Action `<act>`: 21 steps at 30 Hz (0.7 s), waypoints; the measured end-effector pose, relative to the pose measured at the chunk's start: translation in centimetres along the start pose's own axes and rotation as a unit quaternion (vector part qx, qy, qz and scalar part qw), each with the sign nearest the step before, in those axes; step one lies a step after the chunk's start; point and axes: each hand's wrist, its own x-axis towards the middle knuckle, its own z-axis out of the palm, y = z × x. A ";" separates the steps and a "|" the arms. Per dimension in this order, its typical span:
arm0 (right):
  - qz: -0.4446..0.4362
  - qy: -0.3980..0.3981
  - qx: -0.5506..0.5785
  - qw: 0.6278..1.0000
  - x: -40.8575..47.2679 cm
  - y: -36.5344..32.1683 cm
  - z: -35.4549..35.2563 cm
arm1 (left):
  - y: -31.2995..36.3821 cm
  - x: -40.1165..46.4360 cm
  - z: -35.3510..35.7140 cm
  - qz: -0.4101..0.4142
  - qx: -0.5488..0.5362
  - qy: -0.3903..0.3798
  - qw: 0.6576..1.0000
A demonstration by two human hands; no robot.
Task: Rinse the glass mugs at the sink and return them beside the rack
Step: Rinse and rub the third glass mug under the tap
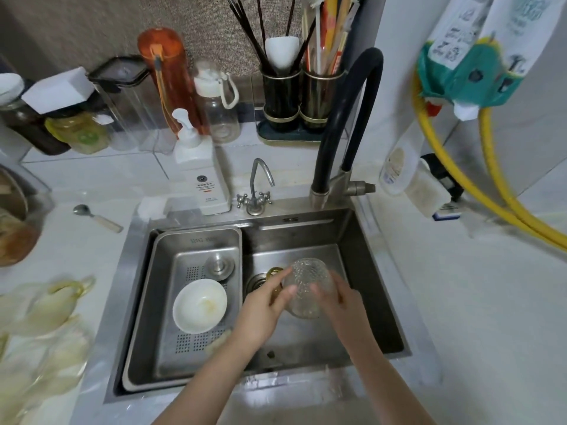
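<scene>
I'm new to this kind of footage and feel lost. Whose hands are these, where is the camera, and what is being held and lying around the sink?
There is no machine here. A person wears a wide-angle camera on the head, looking down at their own two bare hands.

The left hand and right hand together grip a textured glass mug over the steel sink. The black faucet arches above; I cannot see any water running.

In the sink's drain tray lies a white bowl. On the counter to the left are more glass mugs, blurred, a spoon, and a soap dispenser behind the sink.
</scene>
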 end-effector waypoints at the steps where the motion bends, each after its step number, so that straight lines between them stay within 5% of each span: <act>1: -0.010 0.002 0.008 1.000 -0.1 -0.1 0.1 | 0.0 0.0 0.1 -0.003 -0.011 0.008 1.000; 9: -0.092 0.034 -0.056 0.994 0.0 -0.2 1.3 | 0.0 0.0 0.0 -0.073 -0.085 0.036 0.993; 16: -0.003 -0.022 -0.119 0.993 0.2 0.3 1.6 | -0.3 -0.3 0.1 -0.174 -0.023 -0.030 0.984; 21: 0.063 -0.047 -0.002 0.997 0.0 1.2 2.0 | -0.4 -0.6 0.0 -0.178 -0.018 -0.026 0.983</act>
